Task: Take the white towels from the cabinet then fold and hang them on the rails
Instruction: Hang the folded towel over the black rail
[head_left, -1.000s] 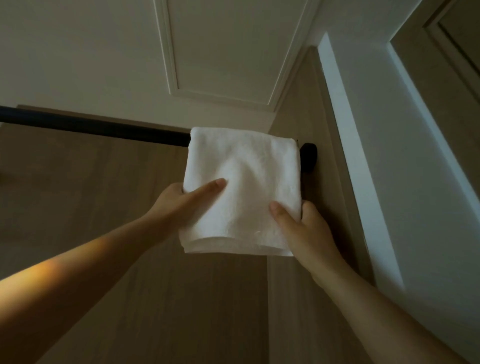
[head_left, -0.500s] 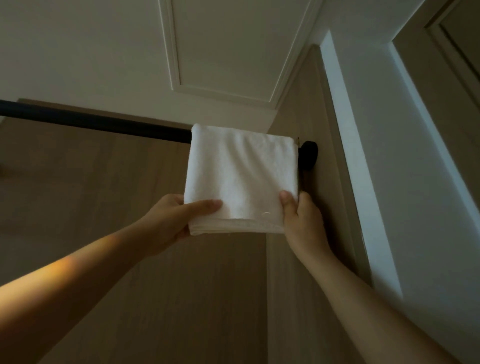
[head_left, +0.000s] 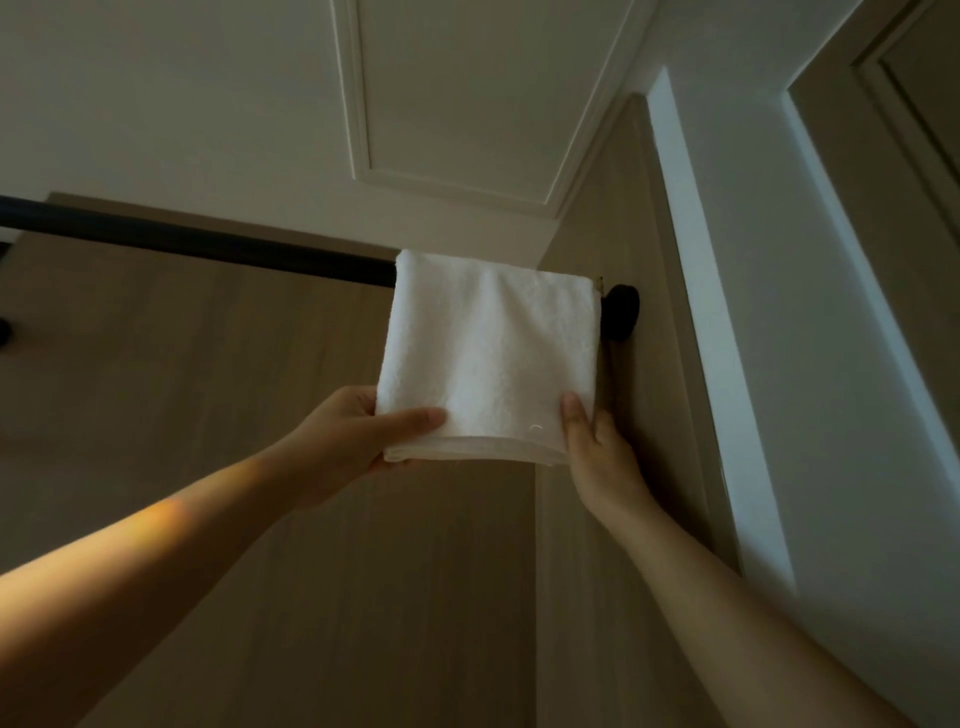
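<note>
Both your arms reach up and forward: your left hand (head_left: 358, 441) pinches the towel's (head_left: 488, 353) lower left corner, thumb in front, and your right hand (head_left: 597, 452) pinches the lower right. The folded white towel hangs straight down over the black rail (head_left: 197, 244), which runs left to right, beside its round end mount (head_left: 622, 312).

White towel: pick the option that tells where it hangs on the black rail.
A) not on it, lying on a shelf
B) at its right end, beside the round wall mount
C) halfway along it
B: the white towel hangs over the black rail right beside the round wall mount, bare rail running off to the left; the left hand and right hand pinch its lower corners.
</note>
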